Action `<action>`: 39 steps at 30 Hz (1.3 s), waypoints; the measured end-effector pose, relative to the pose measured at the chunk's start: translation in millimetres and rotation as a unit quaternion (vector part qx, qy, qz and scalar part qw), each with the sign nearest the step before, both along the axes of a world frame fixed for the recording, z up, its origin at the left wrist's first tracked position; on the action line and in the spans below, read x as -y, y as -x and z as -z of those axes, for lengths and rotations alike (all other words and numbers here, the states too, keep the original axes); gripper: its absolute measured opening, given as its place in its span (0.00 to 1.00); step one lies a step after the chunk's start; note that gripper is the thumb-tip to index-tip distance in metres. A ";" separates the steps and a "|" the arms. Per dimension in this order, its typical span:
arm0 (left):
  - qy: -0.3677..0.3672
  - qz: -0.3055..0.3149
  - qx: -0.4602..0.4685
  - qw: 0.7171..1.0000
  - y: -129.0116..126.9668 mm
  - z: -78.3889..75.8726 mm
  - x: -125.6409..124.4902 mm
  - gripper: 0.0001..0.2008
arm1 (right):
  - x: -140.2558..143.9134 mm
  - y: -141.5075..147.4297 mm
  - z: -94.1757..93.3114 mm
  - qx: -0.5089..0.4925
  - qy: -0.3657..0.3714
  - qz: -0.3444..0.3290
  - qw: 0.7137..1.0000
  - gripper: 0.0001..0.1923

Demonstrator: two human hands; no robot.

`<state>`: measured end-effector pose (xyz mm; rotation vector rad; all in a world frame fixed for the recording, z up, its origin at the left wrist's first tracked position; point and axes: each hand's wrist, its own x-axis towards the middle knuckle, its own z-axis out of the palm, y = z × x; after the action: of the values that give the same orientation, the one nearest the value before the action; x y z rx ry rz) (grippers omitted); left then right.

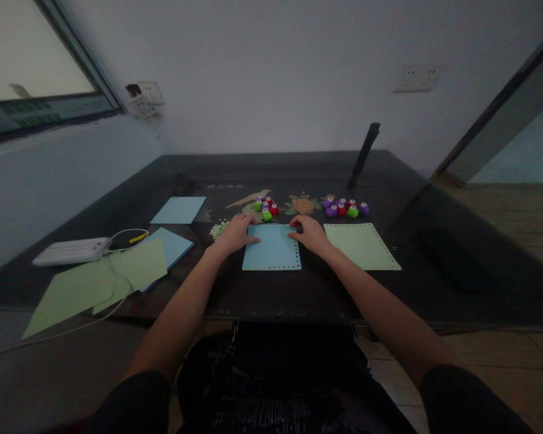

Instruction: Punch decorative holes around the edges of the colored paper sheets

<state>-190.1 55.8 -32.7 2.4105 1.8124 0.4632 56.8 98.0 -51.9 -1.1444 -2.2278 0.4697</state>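
Observation:
A light blue sheet of paper (pixel 271 248) with a row of small holes along its edges lies in front of me on the dark table. My left hand (pixel 236 234) holds its left edge, thumb lying on top. At the upper right edge, my right hand (pixel 311 235) grips the sheet between curved thumb and fingers. Just beyond it sits a cluster of small red, purple and green pieces (pixel 266 207) with white eye-like tops. To the right lies a pale green sheet (pixel 361 246), also edged with holes.
More such colourful pieces (pixel 341 208) stand behind the green sheet. A black stick-like object (pixel 364 155) rises at the back right. On the left are a blue sheet (pixel 180 210), overlapping green sheets (pixel 79 289), a white power strip (pixel 71 251) and its cable.

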 end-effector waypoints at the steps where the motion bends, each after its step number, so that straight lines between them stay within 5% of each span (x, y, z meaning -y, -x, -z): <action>1: 0.002 -0.004 0.002 1.000 -1.1 -0.8 0.2 0.21 | -0.6 0.3 0.0 -0.031 0.024 0.002 0.999 0.10; 6: 0.024 -0.039 0.049 0.998 -4.3 -1.6 0.3 0.20 | -4.5 0.8 1.3 -0.186 0.156 -0.012 0.970 0.14; 11: 0.017 -0.046 0.176 0.983 0.2 -6.7 -2.8 0.12 | -1.7 -0.6 -4.4 -0.291 0.305 -0.052 0.905 0.17; 16: 0.069 -0.030 0.450 0.890 0.8 -11.2 -4.7 0.15 | 11.2 -4.1 -19.9 -0.301 0.394 -0.111 0.861 0.17; 21: 0.055 -0.039 0.552 0.831 -8.7 -10.1 -2.8 0.19 | 18.2 -5.5 -25.8 -0.264 0.398 -0.099 0.873 0.17; 24: 0.065 -0.044 0.538 0.839 -12.5 -7.3 -2.1 0.19 | 13.3 -7.5 -24.2 -0.283 0.358 -0.048 0.888 0.16; 30: 0.125 0.011 0.411 0.903 -15.9 -3.2 -0.1 0.16 | 5.1 -13.0 -25.5 -0.336 0.312 0.004 0.889 0.21; 39: 0.059 -0.033 0.393 0.917 -19.2 -6.8 2.1 0.14 | 8.8 -11.7 -28.0 -0.290 0.292 -0.066 0.909 0.22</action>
<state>-170.9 53.8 -25.9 1.6905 1.4785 1.0947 68.5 89.2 -23.8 -0.9481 -1.6708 1.4062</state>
